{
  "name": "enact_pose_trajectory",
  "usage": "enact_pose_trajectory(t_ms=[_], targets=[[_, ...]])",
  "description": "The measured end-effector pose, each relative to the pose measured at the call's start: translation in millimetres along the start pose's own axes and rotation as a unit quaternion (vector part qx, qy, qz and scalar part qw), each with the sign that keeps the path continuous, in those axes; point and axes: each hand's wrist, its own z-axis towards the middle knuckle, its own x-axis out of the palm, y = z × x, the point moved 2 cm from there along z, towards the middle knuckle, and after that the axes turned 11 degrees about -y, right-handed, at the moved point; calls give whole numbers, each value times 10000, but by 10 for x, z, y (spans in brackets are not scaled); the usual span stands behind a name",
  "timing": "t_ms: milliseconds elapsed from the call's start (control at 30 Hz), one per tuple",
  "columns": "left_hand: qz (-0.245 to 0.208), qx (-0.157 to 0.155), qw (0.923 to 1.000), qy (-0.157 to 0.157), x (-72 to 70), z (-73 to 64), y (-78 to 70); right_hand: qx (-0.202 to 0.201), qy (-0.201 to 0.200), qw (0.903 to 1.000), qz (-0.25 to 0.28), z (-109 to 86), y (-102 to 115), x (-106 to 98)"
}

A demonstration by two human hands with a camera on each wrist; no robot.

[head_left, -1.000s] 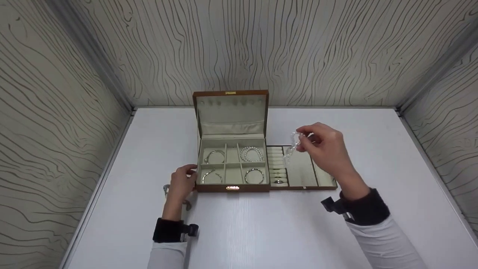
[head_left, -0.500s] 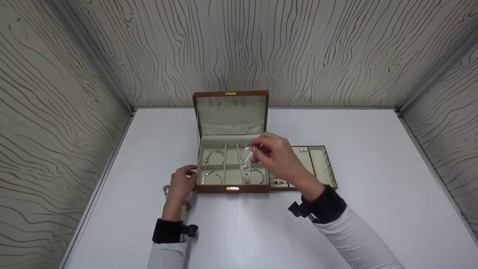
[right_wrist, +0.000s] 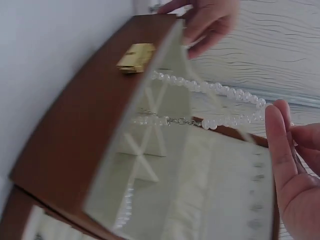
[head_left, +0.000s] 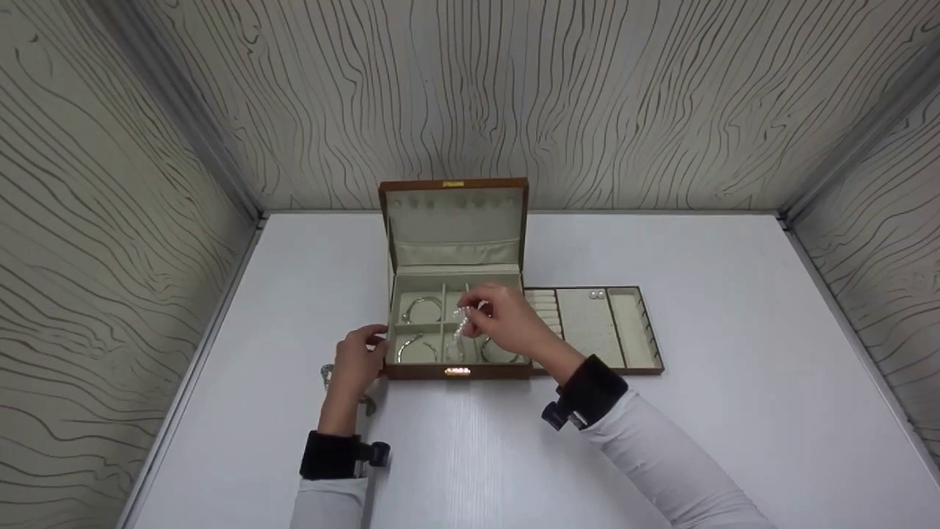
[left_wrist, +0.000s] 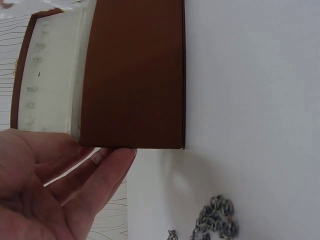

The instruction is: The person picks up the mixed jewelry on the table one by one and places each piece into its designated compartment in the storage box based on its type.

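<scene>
My right hand (head_left: 496, 316) pinches a pearl bracelet (head_left: 461, 330) between thumb and fingertips. The bracelet hangs over the middle column of the open brown jewelry box (head_left: 418, 372). In the right wrist view the pearl bracelet (right_wrist: 235, 93) shows as a drooping loop with a small metal clasp and chain. My left hand (head_left: 358, 358) touches the box's left side. Up close, straight fingers (left_wrist: 112, 172) meet the edge of the brown wall. Bangles (head_left: 423, 309) lie in the left compartments. My right hand partly covers those on the right.
A shallow tray (head_left: 587, 371) with ring rolls and pearl earrings (head_left: 596, 294) sits against the box's right side. The lid (head_left: 453, 220) stands raised behind. Chain jewelry (left_wrist: 215, 217) lies on the white table (head_left: 455, 455) by my left hand. Patterned panels enclose the table.
My right hand has carried the pearl bracelet leftward from above the tray to the box's middle column, and lower. The left hand has stayed at the box's side.
</scene>
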Motion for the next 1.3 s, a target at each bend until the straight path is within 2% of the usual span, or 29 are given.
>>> enact_pose_trajectory(t_ms=[133,267,400,533,767,1033,1167,1300], targets=[[-15,-17,10000,-2,4,-1,2,117,117,9996,-228,6,-166,40],[-60,-6,10000,-57,-2,0,-5,58,87,9982,-596,2,-200,16],[-11,116,9998,-149,-18,-6,-12,-384,77,9919,-1205,11,-213,-5],[-7,189,9997,-157,-24,-6,-6,-915,136,9819,-1653,16,-254,3],[66,96,9999,-49,-11,3,4,-1603,272,9598,-2290,16,-345,55],[25,160,9999,-59,-17,-7,-2,-2390,337,9348,-2605,53,-472,183],[51,170,9998,-72,-11,1,2,-2321,489,9364,-2585,59,-534,247],[72,71,9999,-22,-6,10,-3,-1991,814,9453,-2453,40,-560,292]])
